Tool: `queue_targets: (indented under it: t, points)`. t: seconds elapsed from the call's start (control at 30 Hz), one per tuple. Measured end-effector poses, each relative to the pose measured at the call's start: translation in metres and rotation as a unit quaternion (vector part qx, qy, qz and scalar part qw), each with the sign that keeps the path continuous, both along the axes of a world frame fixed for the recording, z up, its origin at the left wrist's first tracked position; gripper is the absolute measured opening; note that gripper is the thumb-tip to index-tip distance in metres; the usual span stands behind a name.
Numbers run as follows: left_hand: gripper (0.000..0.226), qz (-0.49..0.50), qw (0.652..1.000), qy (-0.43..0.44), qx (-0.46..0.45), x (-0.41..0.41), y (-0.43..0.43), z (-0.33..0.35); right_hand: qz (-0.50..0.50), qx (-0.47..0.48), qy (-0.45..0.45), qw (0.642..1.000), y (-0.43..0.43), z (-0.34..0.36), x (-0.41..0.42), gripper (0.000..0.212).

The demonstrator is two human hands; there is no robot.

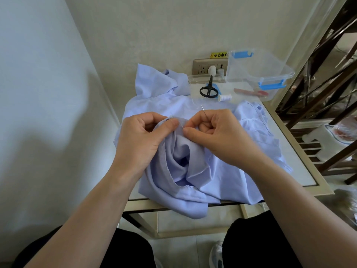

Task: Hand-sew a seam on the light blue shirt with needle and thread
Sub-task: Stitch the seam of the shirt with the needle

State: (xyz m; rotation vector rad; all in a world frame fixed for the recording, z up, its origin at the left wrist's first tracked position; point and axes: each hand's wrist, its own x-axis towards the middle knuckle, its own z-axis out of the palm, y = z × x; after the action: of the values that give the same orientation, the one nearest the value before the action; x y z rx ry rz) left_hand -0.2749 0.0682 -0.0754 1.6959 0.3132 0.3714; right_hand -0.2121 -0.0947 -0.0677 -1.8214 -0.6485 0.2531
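The light blue shirt (185, 171) lies bunched on a small white table (289, 151), one part hanging over the front edge. My left hand (141, 138) pinches a raised hem of the shirt between thumb and fingers. My right hand (214, 132) grips a thin silver needle (204, 111) right beside that pinched fold; the needle's eye end sticks up above the fingers, and its tip is hidden at the cloth. The thread is too fine to make out.
At the back of the table lie black scissors (209, 88), a white thread spool (225, 97) and a clear plastic box with blue clips (270, 78). A wall socket (208, 67) sits behind. A dark wooden rack (318, 93) stands to the right.
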Motion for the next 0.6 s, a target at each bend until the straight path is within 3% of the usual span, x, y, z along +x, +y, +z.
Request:
queue_targets:
  t: [0.17,0.4,0.5,0.6]
  points:
    - [0.015,0.005,1.000,-0.005,-0.011,0.000,0.000,0.002,0.067,0.005,0.020,0.998,-0.010,0.007,0.000,0.011]
    - [0.016,0.011,1.000,0.005,-0.022,-0.001,0.002,0.003,0.054,0.037,0.039,0.997,-0.015,0.008,0.006,0.005]
    - [0.014,0.005,1.000,0.011,-0.026,-0.001,0.002,0.005,0.021,0.106,0.097,0.989,-0.013,0.005,0.012,0.035]
    - [0.013,-0.008,0.999,0.015,-0.031,-0.002,0.002,0.006,0.002,0.144,0.068,0.987,-0.013,0.005,0.012,0.037]
